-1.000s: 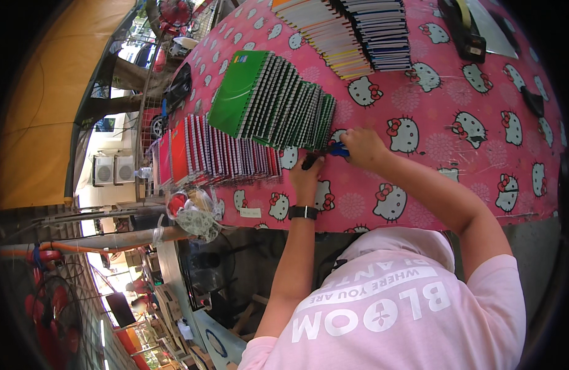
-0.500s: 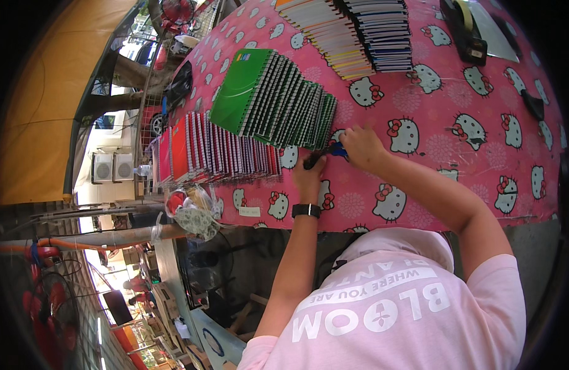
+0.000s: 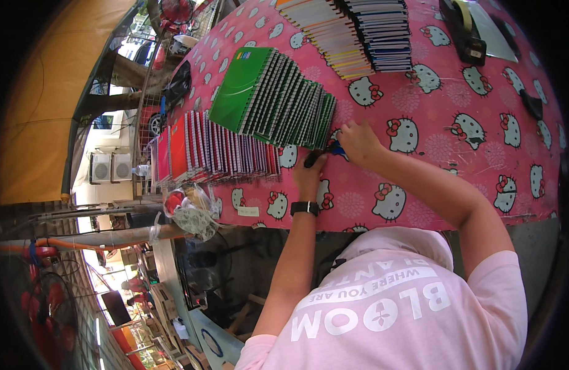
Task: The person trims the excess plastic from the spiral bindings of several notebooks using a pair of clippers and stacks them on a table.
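Observation:
My left hand, with a black watch at the wrist, is closed around the dark end of a small black-and-blue tool whose kind I cannot make out. To its right, my right hand has its fingers curled at the blue part, and what they grip is mostly hidden. Just beyond the hands lies a fanned stack of green spiral notebooks. A row of red spiral notebooks sits left of it, partly beneath the green ones.
A pink tablecloth with cat faces covers the table. More notebooks with yellow edges and with blue edges lie at the far side. A tape dispenser stands far right. A clear plastic bag hangs at the near-left edge.
Both hands stay almost where they were, with only a slight shift of the fingers and forearms. The notebooks have not visibly moved.

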`<state>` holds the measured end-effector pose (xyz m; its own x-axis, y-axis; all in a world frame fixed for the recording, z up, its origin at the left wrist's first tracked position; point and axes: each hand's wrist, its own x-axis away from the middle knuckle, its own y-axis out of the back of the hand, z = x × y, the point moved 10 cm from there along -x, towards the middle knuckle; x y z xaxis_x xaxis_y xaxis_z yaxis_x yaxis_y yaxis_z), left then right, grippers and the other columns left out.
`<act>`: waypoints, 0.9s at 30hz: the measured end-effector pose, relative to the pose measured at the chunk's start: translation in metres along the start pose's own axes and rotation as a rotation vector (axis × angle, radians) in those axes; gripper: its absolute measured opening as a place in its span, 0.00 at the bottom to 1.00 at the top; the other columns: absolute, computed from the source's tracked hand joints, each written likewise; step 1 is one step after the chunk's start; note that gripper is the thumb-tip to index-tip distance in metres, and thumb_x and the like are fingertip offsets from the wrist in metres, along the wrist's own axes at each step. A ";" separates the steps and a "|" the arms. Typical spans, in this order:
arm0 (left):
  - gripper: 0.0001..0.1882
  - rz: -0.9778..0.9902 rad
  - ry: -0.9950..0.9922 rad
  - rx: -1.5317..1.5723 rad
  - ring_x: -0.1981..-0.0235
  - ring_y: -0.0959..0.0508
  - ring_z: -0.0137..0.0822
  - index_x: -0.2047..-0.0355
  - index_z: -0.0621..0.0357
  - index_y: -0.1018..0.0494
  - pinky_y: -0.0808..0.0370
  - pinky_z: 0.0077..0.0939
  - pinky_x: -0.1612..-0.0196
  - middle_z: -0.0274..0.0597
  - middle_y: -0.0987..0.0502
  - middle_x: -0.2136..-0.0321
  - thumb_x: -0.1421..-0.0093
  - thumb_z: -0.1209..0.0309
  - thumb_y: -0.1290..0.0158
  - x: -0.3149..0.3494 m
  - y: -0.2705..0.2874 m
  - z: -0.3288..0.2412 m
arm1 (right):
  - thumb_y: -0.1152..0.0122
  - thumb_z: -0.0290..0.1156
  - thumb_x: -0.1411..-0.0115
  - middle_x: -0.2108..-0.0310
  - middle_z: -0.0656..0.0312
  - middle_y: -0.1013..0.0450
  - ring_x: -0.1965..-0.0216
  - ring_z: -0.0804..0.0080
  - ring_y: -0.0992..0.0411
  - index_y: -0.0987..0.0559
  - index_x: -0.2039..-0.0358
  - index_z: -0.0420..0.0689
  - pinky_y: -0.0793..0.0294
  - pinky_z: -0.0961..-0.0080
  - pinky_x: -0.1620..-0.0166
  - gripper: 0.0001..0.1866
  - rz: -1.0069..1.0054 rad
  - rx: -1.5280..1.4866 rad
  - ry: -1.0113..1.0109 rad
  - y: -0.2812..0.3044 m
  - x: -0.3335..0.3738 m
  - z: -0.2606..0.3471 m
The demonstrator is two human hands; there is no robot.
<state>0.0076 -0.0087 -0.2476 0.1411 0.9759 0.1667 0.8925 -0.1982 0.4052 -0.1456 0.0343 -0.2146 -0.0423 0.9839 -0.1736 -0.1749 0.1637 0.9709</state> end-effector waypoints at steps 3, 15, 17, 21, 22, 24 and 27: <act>0.14 0.019 0.011 -0.146 0.84 0.30 0.22 0.68 0.63 0.24 0.32 0.18 0.80 0.34 0.25 0.80 0.50 0.65 0.39 -0.003 -0.003 0.000 | 0.44 0.31 0.51 0.69 0.61 0.27 0.61 0.63 0.28 0.22 0.70 0.46 0.31 0.61 0.54 0.07 0.160 -0.146 -0.025 -0.017 -0.007 -0.003; 0.14 0.002 -0.029 -0.031 0.83 0.30 0.22 0.68 0.65 0.24 0.31 0.16 0.80 0.34 0.25 0.79 0.49 0.66 0.39 -0.002 0.000 0.008 | 0.37 0.38 0.56 0.62 0.60 0.29 0.56 0.66 0.31 0.23 0.63 0.47 0.32 0.64 0.57 0.17 0.155 -0.001 0.046 -0.006 -0.007 0.001; 0.14 0.011 -0.022 -0.016 0.82 0.30 0.22 0.68 0.64 0.24 0.30 0.16 0.80 0.34 0.25 0.79 0.50 0.66 0.39 -0.002 0.000 0.007 | 0.37 0.39 0.56 0.63 0.61 0.29 0.57 0.66 0.31 0.22 0.65 0.48 0.32 0.64 0.57 0.17 0.157 0.001 0.039 -0.008 -0.008 -0.001; 0.13 0.015 -0.006 -0.006 0.81 0.30 0.21 0.69 0.64 0.24 0.30 0.15 0.79 0.34 0.25 0.78 0.50 0.67 0.38 -0.002 0.001 0.008 | 0.37 0.37 0.57 0.66 0.61 0.27 0.60 0.65 0.28 0.21 0.68 0.48 0.30 0.65 0.60 0.14 0.193 -0.046 0.036 -0.010 -0.015 -0.004; 0.13 0.017 -0.001 0.007 0.81 0.30 0.21 0.69 0.64 0.24 0.30 0.15 0.79 0.34 0.25 0.78 0.50 0.67 0.38 -0.001 0.001 0.008 | 0.37 0.37 0.58 0.67 0.60 0.26 0.61 0.65 0.27 0.20 0.69 0.48 0.28 0.65 0.61 0.13 0.203 -0.074 0.038 -0.010 -0.016 -0.004; 0.13 0.021 0.004 0.035 0.80 0.30 0.21 0.69 0.64 0.24 0.30 0.15 0.79 0.33 0.25 0.78 0.50 0.68 0.38 -0.002 0.001 0.009 | 0.37 0.36 0.58 0.69 0.58 0.25 0.64 0.64 0.25 0.20 0.70 0.47 0.27 0.66 0.64 0.13 0.242 -0.145 0.035 -0.015 -0.017 -0.008; 0.13 0.022 0.008 0.030 0.80 0.30 0.21 0.69 0.64 0.24 0.30 0.15 0.79 0.33 0.26 0.78 0.51 0.68 0.38 -0.003 0.002 0.010 | 0.38 0.34 0.57 0.70 0.55 0.24 0.67 0.62 0.23 0.21 0.70 0.46 0.25 0.67 0.68 0.12 0.262 -0.151 0.038 -0.015 -0.014 -0.007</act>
<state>0.0133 -0.0113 -0.2564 0.1569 0.9706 0.1827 0.9016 -0.2163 0.3746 -0.1498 0.0173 -0.2277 -0.1418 0.9873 0.0710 -0.2975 -0.1109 0.9483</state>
